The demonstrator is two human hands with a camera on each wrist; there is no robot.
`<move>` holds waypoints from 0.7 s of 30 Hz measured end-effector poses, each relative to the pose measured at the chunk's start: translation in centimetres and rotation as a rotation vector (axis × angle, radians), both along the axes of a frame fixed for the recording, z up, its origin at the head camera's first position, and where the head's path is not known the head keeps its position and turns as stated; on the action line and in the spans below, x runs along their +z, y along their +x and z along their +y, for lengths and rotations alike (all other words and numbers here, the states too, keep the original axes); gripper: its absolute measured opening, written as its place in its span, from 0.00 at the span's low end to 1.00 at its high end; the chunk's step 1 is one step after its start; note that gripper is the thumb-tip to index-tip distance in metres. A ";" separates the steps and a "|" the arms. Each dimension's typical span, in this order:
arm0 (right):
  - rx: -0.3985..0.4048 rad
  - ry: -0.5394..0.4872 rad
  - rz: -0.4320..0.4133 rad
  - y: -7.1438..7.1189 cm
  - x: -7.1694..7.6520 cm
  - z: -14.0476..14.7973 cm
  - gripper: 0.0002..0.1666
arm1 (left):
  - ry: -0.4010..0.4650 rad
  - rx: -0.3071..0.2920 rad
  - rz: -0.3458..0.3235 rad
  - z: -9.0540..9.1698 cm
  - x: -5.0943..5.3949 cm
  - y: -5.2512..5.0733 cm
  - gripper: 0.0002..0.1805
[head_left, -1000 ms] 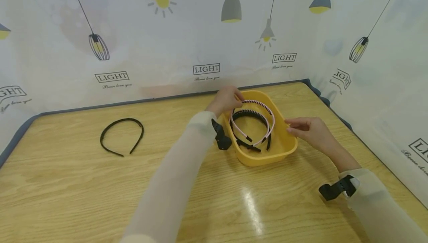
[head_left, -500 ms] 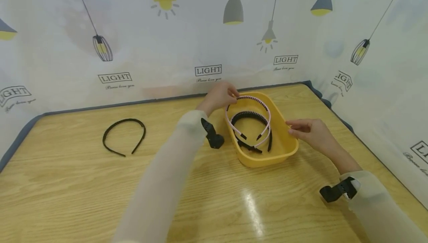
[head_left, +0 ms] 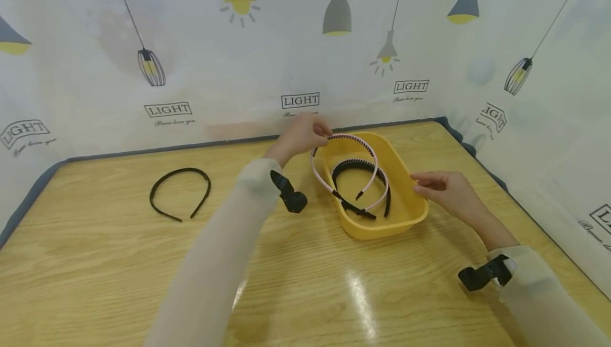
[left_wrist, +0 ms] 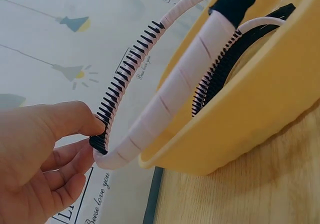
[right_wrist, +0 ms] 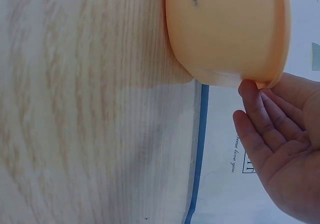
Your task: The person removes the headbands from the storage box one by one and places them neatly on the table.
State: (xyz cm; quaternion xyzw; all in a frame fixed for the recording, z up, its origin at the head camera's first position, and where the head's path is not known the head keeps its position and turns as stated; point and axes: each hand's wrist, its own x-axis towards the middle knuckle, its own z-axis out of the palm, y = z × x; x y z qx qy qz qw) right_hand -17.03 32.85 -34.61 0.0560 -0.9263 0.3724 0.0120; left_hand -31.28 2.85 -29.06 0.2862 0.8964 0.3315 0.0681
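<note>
Extending from left grip (head_left: pixel 302 137), pink headband (left_wrist: pixel 172 89)

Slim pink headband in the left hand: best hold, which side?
Likely pinch the slim pink headband on its toothed curve, from the left, as the left hand does: in the left wrist view that part stands clear of the yellow plastic basket, while the head view shows the ends overlapping it.

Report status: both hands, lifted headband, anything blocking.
Left hand pinching pink toothed headband, partly over yellow plastic basin. Right hand holding basin. No obstruction visible.
</note>
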 end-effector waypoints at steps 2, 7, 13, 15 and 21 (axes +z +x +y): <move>-0.002 -0.001 -0.002 0.0 0.0 0.0 0.24 | -0.003 0.004 0.004 -0.3 0.1 0.1 0.10; -0.001 -0.011 0.004 0.1 0.0 0.1 0.24 | 0.003 0.004 0.011 -1.3 0.2 0.1 0.12; 0.012 -0.021 0.006 0.2 0.1 0.0 0.24 | 0.045 0.034 -0.012 -3.2 0.3 -0.1 0.12; 0.016 -0.020 0.010 0.2 0.2 0.0 0.24 | 0.049 0.044 -0.015 -3.9 0.4 -0.1 0.12; 0.014 -0.017 0.005 0.2 0.2 -0.1 0.24 | 0.048 0.072 -0.016 -6.3 0.4 -0.1 0.12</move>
